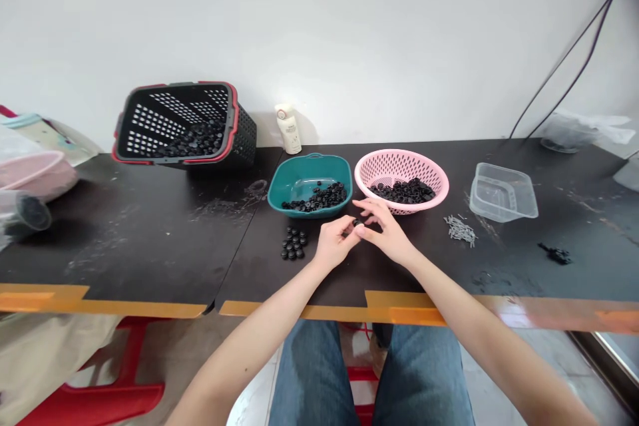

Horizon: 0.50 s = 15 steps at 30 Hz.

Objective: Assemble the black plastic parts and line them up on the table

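We see a dark table [124, 239] across the view, with places given as clock positions from the hands. At ten o'clock, a black basket [172, 86] with a red rim lies tipped on its side, holding black rings [197, 140]. A teal tray [309, 161] at twelve o'clock and a pink colander [399, 154] at one o'clock hold more of them. A clear plastic tub [503, 192] stands at two o'clock, grey pins [460, 231] lie at three o'clock, and a cluster of rings [293, 243] sits at nine o'clock. The left hand [339, 241] pinches a small black ring [357, 222] at the centre; the right hand [387, 229] is loosely open beside it, its fingers at the ring. We judge that a slack pinch could drop the ring, which could then roll toward the table's near edge, while a careless wrist could scatter the cluster.
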Each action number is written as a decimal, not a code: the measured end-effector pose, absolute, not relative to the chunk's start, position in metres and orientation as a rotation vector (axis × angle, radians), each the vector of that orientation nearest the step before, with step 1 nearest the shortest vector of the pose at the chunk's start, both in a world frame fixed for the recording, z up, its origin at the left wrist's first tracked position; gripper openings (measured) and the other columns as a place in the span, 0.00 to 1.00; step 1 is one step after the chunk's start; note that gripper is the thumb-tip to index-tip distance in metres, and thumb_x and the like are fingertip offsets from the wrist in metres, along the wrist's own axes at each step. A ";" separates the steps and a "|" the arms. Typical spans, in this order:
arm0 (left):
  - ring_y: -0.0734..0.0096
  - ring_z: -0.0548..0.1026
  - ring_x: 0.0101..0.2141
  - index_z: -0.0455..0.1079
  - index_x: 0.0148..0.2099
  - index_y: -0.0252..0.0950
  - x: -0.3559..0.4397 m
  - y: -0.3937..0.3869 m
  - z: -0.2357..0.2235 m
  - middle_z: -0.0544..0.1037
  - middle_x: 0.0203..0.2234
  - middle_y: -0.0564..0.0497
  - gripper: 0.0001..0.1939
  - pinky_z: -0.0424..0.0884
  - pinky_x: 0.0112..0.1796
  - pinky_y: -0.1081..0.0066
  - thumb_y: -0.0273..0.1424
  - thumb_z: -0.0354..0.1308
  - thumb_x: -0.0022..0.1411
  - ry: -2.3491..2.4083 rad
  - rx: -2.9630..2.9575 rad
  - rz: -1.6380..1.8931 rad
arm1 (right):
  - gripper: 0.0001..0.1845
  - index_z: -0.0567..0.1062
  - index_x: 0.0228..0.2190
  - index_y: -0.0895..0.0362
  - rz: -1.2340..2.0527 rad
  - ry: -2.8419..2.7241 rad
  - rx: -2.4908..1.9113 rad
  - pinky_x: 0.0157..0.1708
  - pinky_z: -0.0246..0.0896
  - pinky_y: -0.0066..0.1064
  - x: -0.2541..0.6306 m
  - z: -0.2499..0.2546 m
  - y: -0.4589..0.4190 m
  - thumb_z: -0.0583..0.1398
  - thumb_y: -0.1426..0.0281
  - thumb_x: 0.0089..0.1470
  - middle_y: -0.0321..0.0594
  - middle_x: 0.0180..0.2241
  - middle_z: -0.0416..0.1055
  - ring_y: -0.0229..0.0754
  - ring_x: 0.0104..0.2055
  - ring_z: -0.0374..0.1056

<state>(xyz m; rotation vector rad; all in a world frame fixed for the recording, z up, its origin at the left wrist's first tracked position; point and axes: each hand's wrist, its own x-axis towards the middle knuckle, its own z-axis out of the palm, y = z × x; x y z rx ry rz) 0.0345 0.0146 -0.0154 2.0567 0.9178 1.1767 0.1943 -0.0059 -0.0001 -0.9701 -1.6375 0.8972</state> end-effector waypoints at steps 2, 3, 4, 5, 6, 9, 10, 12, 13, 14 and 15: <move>0.77 0.68 0.22 0.72 0.32 0.32 0.036 0.013 -0.017 0.74 0.22 0.53 0.12 0.64 0.27 0.77 0.36 0.55 0.60 0.899 2.121 1.173 | 0.27 0.68 0.53 0.49 1.112 -1.636 -0.886 0.48 0.61 0.39 0.191 -0.001 -0.006 0.60 0.57 0.52 0.44 0.49 0.66 0.46 0.48 0.64; 0.76 0.69 0.23 0.73 0.33 0.32 0.037 0.012 -0.018 0.75 0.22 0.52 0.11 0.64 0.27 0.77 0.34 0.55 0.59 0.889 2.136 1.166 | 0.26 0.69 0.52 0.51 1.202 -1.642 -0.854 0.47 0.61 0.39 0.190 -0.002 -0.007 0.59 0.56 0.53 0.44 0.47 0.69 0.45 0.47 0.66; 0.76 0.70 0.23 0.74 0.34 0.33 0.038 0.011 -0.019 0.76 0.23 0.52 0.10 0.65 0.27 0.77 0.33 0.55 0.59 0.885 2.135 1.158 | 0.24 0.71 0.50 0.52 1.263 -1.649 -0.839 0.46 0.62 0.38 0.188 -0.003 -0.007 0.57 0.55 0.54 0.43 0.44 0.71 0.45 0.44 0.67; 0.75 0.70 0.23 0.74 0.35 0.33 0.038 0.009 -0.019 0.76 0.23 0.52 0.09 0.65 0.27 0.77 0.33 0.55 0.59 0.889 2.120 1.152 | 0.23 0.74 0.47 0.54 1.294 -1.650 -0.841 0.44 0.63 0.37 0.186 -0.004 -0.007 0.56 0.54 0.55 0.43 0.41 0.73 0.44 0.42 0.68; 0.75 0.71 0.24 0.74 0.36 0.34 0.039 0.008 -0.020 0.77 0.24 0.52 0.09 0.66 0.27 0.76 0.32 0.55 0.59 0.899 2.101 1.149 | 0.22 0.75 0.44 0.55 1.302 -1.637 -0.852 0.42 0.64 0.36 0.185 -0.005 -0.007 0.56 0.54 0.55 0.42 0.38 0.74 0.44 0.40 0.69; 0.73 0.74 0.25 0.75 0.39 0.35 0.039 0.004 -0.020 0.78 0.25 0.52 0.09 0.68 0.29 0.76 0.30 0.56 0.58 0.922 2.084 1.158 | 0.21 0.77 0.40 0.56 1.307 -1.574 -0.864 0.39 0.65 0.35 0.181 -0.010 -0.008 0.57 0.54 0.53 0.41 0.35 0.75 0.44 0.37 0.69; 0.73 0.74 0.26 0.75 0.39 0.35 0.038 0.003 -0.021 0.78 0.25 0.52 0.09 0.69 0.29 0.76 0.30 0.56 0.57 0.926 2.095 1.166 | 0.21 0.77 0.40 0.56 1.315 -1.553 -0.857 0.39 0.65 0.35 0.180 -0.011 -0.008 0.58 0.54 0.53 0.41 0.35 0.75 0.44 0.37 0.70; 0.73 0.74 0.26 0.75 0.39 0.35 0.038 0.001 -0.022 0.78 0.25 0.52 0.09 0.69 0.30 0.75 0.30 0.56 0.57 0.943 2.128 1.187 | 0.20 0.77 0.40 0.55 1.322 -1.527 -0.848 0.39 0.65 0.36 0.179 -0.014 -0.009 0.59 0.55 0.52 0.41 0.35 0.76 0.45 0.37 0.70; 0.73 0.74 0.25 0.75 0.39 0.35 0.037 0.001 -0.023 0.78 0.25 0.51 0.09 0.69 0.30 0.75 0.30 0.56 0.57 0.954 2.145 1.199 | 0.20 0.77 0.40 0.55 1.320 -1.521 -0.849 0.39 0.66 0.37 0.178 -0.015 -0.010 0.59 0.55 0.52 0.41 0.35 0.76 0.45 0.38 0.71; 0.73 0.74 0.25 0.75 0.38 0.35 0.037 0.000 -0.024 0.78 0.25 0.51 0.09 0.69 0.29 0.75 0.31 0.56 0.57 0.963 2.163 1.212 | 0.20 0.77 0.40 0.55 1.317 -1.520 -0.851 0.40 0.66 0.38 0.178 -0.015 -0.011 0.59 0.55 0.52 0.41 0.35 0.76 0.46 0.38 0.71; 0.73 0.74 0.25 0.75 0.37 0.35 0.036 0.000 -0.026 0.78 0.25 0.51 0.09 0.69 0.29 0.75 0.32 0.56 0.58 0.969 2.184 1.225 | 0.21 0.77 0.41 0.55 1.311 -1.524 -0.850 0.41 0.66 0.38 0.178 -0.015 -0.012 0.59 0.55 0.52 0.41 0.35 0.76 0.46 0.39 0.71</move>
